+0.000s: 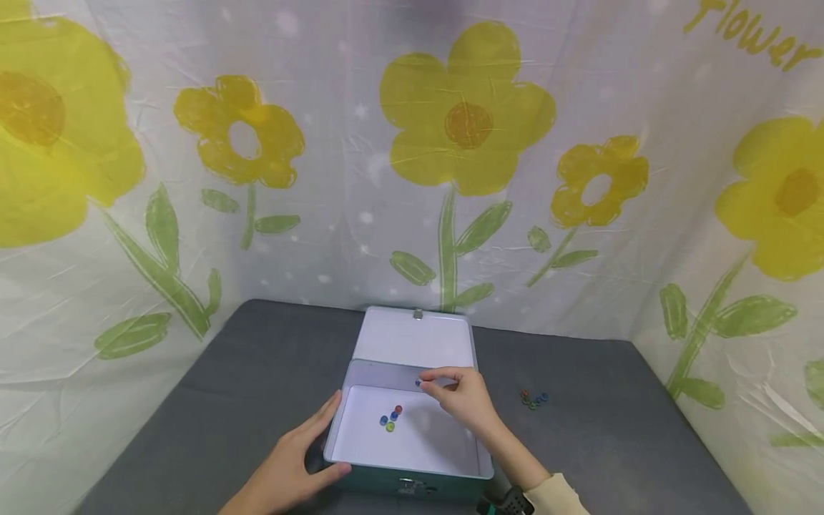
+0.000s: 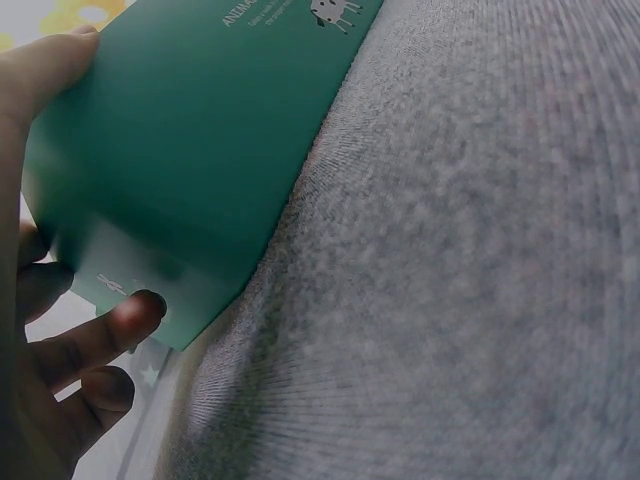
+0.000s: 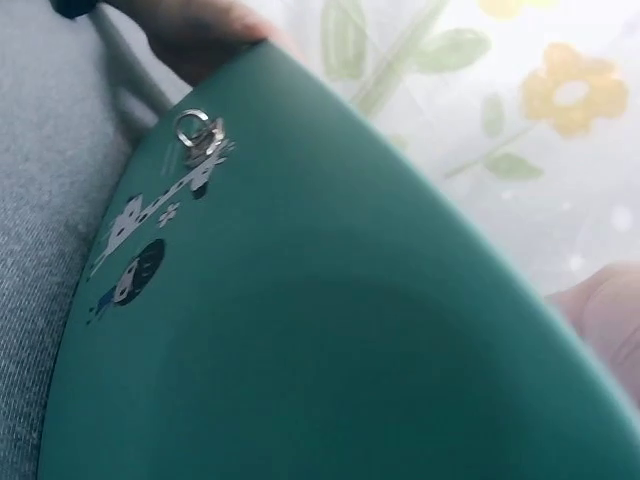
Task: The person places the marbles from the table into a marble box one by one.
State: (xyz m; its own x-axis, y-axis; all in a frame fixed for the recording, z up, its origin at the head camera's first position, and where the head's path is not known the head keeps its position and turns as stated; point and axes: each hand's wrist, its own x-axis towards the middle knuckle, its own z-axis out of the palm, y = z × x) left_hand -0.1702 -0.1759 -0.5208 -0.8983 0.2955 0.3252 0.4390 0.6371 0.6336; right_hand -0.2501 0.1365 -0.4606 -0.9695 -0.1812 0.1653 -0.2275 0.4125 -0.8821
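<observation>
A green tin box (image 1: 412, 478) with a white inside stands before me, its lid (image 1: 415, 336) folded back. My left hand (image 1: 292, 454) rests on its front left corner, fingers extended along the left side and thumb on the front rim. In the left wrist view, the thumb (image 2: 50, 65) touches the green wall. Over the right back part of the box, my right hand (image 1: 460, 397) pinches a small blue piece (image 1: 418, 383) between thumb and fingertips. Several small round pieces lie on the box floor, among them a red piece (image 1: 398, 409) and a yellow-green piece (image 1: 390, 427).
Right of the box, several more small pieces lie on the grey cloth, including a red one (image 1: 524, 393) and a blue one (image 1: 544, 396). A metal clasp (image 3: 203, 135) sticks out from the box front. A flower-printed curtain (image 1: 347, 179) stands behind the table.
</observation>
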